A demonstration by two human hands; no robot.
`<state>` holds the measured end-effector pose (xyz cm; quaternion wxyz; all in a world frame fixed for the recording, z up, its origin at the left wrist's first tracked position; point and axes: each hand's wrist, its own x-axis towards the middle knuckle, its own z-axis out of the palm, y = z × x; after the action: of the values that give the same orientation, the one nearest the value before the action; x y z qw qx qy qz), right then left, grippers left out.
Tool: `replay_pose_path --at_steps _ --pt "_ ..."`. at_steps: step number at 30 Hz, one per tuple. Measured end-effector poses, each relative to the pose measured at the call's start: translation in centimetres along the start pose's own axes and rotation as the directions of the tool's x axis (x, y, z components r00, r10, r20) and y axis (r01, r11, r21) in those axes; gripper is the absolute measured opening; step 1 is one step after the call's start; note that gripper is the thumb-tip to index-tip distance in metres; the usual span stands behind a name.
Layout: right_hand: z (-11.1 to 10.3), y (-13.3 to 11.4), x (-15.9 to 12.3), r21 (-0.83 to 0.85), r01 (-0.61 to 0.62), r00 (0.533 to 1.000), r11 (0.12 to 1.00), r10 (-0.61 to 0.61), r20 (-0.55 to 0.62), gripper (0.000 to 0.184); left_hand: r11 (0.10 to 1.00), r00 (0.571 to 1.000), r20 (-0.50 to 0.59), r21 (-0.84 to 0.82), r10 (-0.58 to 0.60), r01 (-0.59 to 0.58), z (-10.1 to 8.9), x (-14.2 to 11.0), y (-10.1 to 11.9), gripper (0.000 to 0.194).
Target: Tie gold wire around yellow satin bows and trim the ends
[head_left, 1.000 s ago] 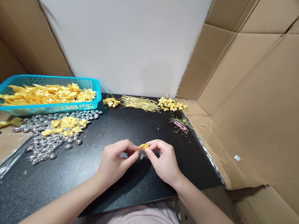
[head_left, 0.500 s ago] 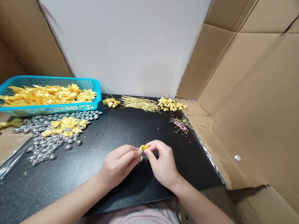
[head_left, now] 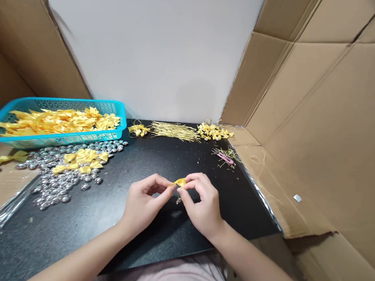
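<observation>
My left hand (head_left: 143, 203) and my right hand (head_left: 201, 205) meet over the middle of the black tabletop (head_left: 132, 224). Between their pinched fingertips is a small yellow ribbon bow (head_left: 179, 182). A tiny silver piece (head_left: 178, 199) hangs just under the bow, between the two hands. Both hands hover slightly above the table surface, thumbs and forefingers pressed on the bow.
A teal basket (head_left: 56, 139) of yellow bows stands at the back left. Silver beads (head_left: 51, 181) with loose yellow bows (head_left: 82, 160) lie in front of it. Gold wires (head_left: 175, 130), finished bows (head_left: 214, 131) and pink snips (head_left: 224, 156) lie at the back. Cardboard walls (head_left: 319, 116) flank both sides.
Both hands stay pinched on the bow and have shifted only slightly; the left fingers have reopened their arch and the bow now lies flatter between the fingertips.
</observation>
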<state>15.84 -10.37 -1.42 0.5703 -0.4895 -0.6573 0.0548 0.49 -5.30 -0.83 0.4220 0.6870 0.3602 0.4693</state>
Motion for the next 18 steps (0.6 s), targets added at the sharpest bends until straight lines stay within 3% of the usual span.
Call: replay_pose_path --at_steps 5,10,18 --pt "-0.05 0.28 0.02 -0.159 0.095 0.995 0.983 -0.100 -0.024 0.021 0.954 0.970 0.031 -0.176 -0.242 0.243 0.17 0.39 0.46 0.022" --pt "-0.02 0.52 -0.23 -0.269 0.177 0.984 0.947 -0.173 0.040 0.038 0.922 0.949 0.039 -0.229 -0.312 0.312 0.21 0.48 0.53 0.027" --pt "-0.52 0.49 -0.05 -0.191 0.284 0.958 0.940 -0.286 0.019 0.011 0.913 0.944 0.053 -0.245 -0.325 0.327 0.22 0.59 0.55 0.026"
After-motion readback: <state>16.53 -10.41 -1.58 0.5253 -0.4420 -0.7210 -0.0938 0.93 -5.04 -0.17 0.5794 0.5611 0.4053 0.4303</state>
